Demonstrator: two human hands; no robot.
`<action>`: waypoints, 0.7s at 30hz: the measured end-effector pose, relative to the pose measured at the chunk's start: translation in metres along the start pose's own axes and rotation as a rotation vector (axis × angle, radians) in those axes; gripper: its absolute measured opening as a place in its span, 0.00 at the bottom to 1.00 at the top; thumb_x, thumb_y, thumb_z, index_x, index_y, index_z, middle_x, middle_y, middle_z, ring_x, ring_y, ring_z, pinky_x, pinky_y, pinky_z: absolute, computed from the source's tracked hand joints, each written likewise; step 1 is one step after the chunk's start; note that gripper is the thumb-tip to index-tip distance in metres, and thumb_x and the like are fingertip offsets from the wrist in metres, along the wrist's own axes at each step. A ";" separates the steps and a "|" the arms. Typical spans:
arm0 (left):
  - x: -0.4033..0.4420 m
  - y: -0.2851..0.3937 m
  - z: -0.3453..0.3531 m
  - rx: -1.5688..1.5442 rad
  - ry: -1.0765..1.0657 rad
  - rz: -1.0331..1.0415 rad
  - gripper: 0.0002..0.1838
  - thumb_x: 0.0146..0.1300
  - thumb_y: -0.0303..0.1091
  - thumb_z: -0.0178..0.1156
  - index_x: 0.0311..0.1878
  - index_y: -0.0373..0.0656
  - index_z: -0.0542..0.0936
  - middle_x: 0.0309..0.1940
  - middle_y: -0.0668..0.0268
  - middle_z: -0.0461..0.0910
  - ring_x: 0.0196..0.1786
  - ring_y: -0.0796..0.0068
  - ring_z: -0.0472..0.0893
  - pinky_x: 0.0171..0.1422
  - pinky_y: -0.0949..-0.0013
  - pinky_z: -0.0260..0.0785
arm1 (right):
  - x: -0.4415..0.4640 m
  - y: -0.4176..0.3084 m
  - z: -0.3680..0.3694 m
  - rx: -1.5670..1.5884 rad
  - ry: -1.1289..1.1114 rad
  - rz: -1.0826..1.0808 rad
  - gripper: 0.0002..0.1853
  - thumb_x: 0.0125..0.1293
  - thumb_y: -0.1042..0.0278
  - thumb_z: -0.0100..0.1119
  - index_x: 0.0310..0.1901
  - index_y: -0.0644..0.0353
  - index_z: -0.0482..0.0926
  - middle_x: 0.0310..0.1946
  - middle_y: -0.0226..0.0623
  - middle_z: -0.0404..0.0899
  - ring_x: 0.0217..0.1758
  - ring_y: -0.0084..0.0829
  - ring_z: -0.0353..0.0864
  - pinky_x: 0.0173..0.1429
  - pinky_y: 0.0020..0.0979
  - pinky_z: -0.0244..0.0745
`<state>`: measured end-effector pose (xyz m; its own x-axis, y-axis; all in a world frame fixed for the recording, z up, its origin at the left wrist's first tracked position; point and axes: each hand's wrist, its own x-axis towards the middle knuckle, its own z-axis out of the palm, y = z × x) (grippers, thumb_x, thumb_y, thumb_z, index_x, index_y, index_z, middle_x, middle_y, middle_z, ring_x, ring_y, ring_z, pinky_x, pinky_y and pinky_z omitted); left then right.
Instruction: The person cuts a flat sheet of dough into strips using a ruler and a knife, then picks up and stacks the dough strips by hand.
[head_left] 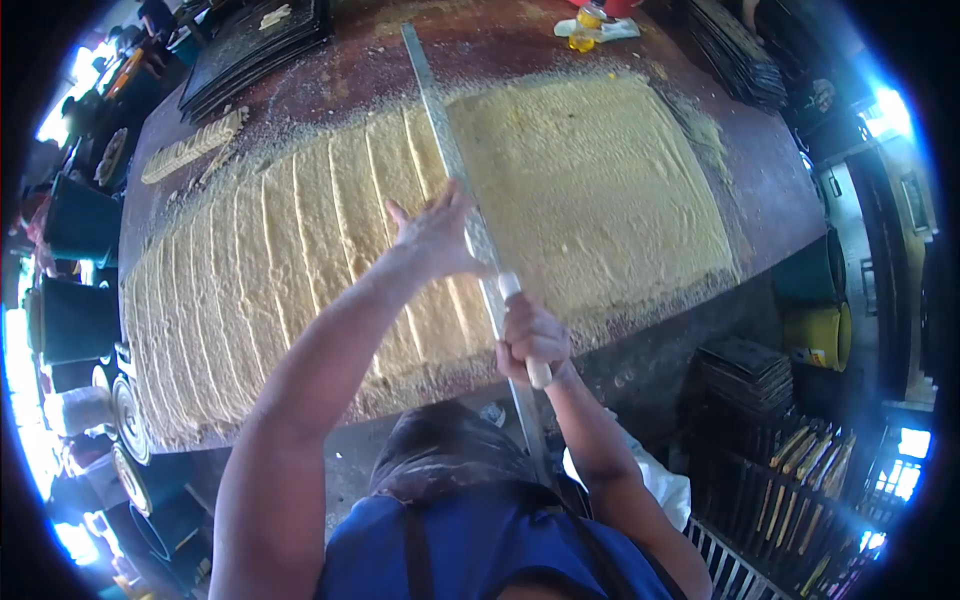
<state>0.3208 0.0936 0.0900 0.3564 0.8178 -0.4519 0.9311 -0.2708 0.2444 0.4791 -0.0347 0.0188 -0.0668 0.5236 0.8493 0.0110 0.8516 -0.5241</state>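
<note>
A wide sheet of pale dough (590, 170) lies on the reddish table. Its left part is scored into long parallel strips, while the right part is unmarked. Across it runs a long metal straightedge (428, 92), from the far side to past the near edge. My left hand (438, 236) presses on the straightedge near its middle, fingers spread. In my right hand (535, 338) is a white-handled tool (540, 375), gripped beside the straightedge near the dough's front edge. The tool's blade is mostly hidden.
Dark trays are stacked at the back left (255, 55) and back right (735, 55). A ridged dough piece (195, 146) lies at the left. A bottle of yellow liquid (586, 28) stands at the back. Racks, a yellow bucket (828, 336) and more trays are at the right.
</note>
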 end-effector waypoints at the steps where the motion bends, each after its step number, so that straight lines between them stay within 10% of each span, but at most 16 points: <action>1: -0.003 0.003 -0.001 -0.003 0.017 -0.002 0.69 0.38 0.66 0.79 0.80 0.47 0.53 0.83 0.56 0.42 0.82 0.54 0.52 0.76 0.16 0.32 | -0.013 -0.020 -0.004 0.016 -0.011 -0.007 0.14 0.46 0.86 0.65 0.24 0.55 0.70 0.24 0.32 0.74 0.26 0.35 0.77 0.40 0.46 0.76; 15: 0.008 0.000 0.016 -0.169 0.009 0.017 0.60 0.45 0.48 0.80 0.78 0.41 0.56 0.75 0.49 0.63 0.75 0.50 0.66 0.81 0.62 0.56 | -0.126 -0.282 -0.044 -0.103 0.079 0.286 0.16 0.48 0.86 0.65 0.21 0.52 0.69 0.23 0.29 0.77 0.29 0.31 0.81 0.50 0.44 0.79; 21: 0.028 -0.001 0.066 -0.408 0.149 -0.117 0.55 0.57 0.56 0.68 0.81 0.53 0.48 0.75 0.49 0.62 0.78 0.52 0.62 0.81 0.39 0.46 | -0.132 -0.332 -0.090 0.015 0.251 0.475 0.14 0.50 0.84 0.63 0.21 0.55 0.69 0.21 0.31 0.76 0.26 0.31 0.78 0.47 0.43 0.79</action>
<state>0.3353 0.0833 0.0208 0.2078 0.9033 -0.3752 0.8469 0.0258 0.5312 0.5742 -0.3847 0.0864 0.1829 0.8428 0.5062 -0.0329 0.5198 -0.8537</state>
